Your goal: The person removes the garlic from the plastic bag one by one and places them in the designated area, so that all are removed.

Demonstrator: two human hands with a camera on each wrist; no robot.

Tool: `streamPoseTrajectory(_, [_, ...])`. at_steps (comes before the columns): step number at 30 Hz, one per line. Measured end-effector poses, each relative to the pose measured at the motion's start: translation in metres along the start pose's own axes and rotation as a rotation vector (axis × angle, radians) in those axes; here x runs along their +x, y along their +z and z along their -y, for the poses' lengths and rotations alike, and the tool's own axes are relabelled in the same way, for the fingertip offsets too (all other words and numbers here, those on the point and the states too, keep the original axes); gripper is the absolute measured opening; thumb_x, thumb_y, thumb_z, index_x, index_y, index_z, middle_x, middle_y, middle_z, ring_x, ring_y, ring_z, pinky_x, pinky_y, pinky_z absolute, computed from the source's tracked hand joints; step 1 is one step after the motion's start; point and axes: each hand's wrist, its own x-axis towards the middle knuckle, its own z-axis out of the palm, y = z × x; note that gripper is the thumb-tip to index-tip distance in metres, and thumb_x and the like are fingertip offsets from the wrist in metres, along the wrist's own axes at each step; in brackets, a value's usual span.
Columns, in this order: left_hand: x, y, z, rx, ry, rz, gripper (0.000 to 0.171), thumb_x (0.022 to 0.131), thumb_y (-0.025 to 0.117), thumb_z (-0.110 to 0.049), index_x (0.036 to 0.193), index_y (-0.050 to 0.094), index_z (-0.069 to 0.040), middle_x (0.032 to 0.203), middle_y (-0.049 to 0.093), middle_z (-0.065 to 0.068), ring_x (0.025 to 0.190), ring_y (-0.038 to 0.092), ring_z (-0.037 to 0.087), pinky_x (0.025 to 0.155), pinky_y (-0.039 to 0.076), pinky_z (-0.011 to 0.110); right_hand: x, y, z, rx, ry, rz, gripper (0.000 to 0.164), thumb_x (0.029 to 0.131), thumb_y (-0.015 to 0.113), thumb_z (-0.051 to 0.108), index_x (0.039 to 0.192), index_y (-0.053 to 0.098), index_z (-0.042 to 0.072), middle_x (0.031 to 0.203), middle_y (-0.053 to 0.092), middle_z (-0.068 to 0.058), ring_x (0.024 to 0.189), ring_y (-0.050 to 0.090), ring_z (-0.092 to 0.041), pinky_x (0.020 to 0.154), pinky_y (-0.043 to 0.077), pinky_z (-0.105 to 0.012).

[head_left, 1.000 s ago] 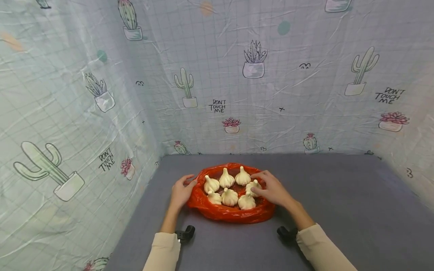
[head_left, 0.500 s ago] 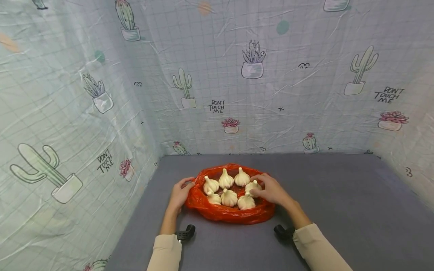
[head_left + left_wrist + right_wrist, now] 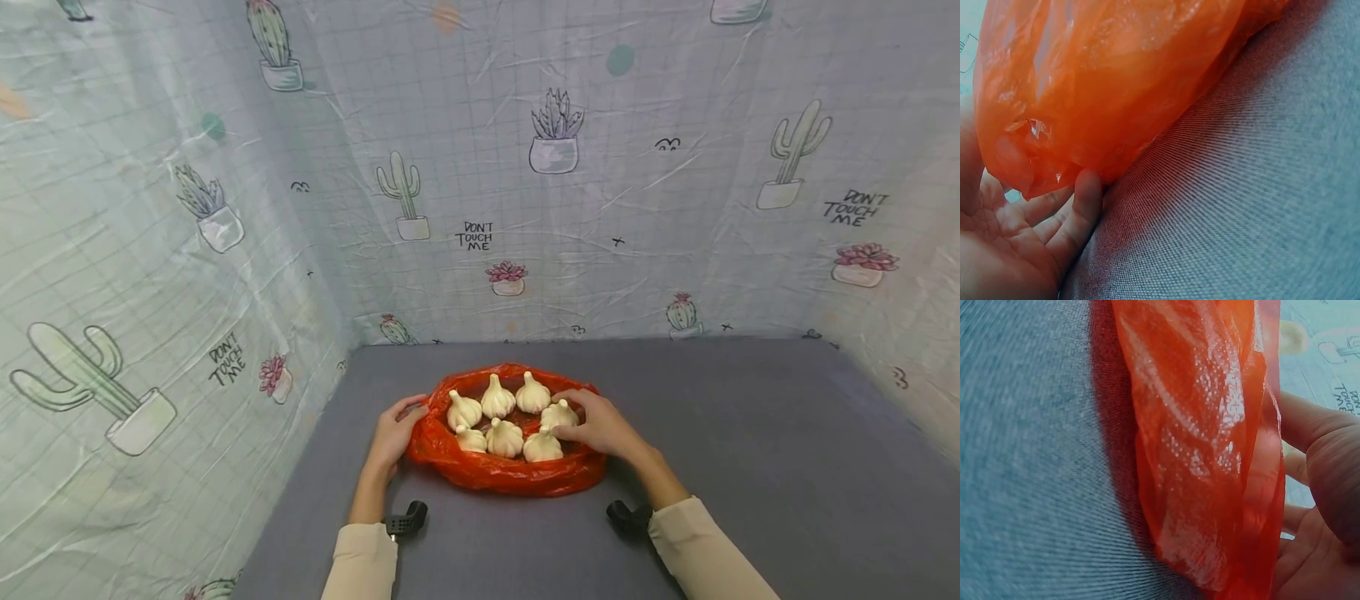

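Observation:
A red plastic bag (image 3: 517, 479), its mouth spread wide, lies on the grey table with several white garlic bulbs (image 3: 504, 437) inside. At the bag's left end, my left hand (image 3: 392, 433) grips the rim. The left wrist view shows the orange-looking plastic (image 3: 1116, 106) between the thumb side and the fingers (image 3: 1088, 194) of that hand. My right hand (image 3: 603, 423) reaches over the right rim, with thumb and fingers around the rightmost garlic bulb (image 3: 558, 414). In the right wrist view the bag wall (image 3: 1191, 437) hides the fingertips and that bulb.
The grey tabletop (image 3: 735, 433) extends around the bag. Behind and on the left hangs a pale sheet (image 3: 450, 108) printed with cacti. A black wrist device (image 3: 407, 520) sits on the left wrist, another black device (image 3: 626, 515) on the right.
My left hand and the bag's left end have shifted slightly left and nearer. My right hand stays around the same bulb. The whole head view has drifted a little.

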Motion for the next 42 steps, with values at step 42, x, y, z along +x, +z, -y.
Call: streamPoseTrajectory(42, [0.022, -0.003, 0.035, -0.104, 0.016, -0.009, 0.046, 0.098, 0.068, -0.025, 0.141, 0.062, -0.012, 0.135, 0.066, 0.015, 0.102, 0.066, 0.012, 0.084, 0.053, 0.026, -0.01, -0.046, -0.01, 0.122, 0.028, -0.174, 0.049, 0.087, 0.082, 0.027, 0.131, 0.067, 0.014, 0.122, 0.064, -0.013, 0.108, 0.064, -0.033, 0.082, 0.056, -0.041])
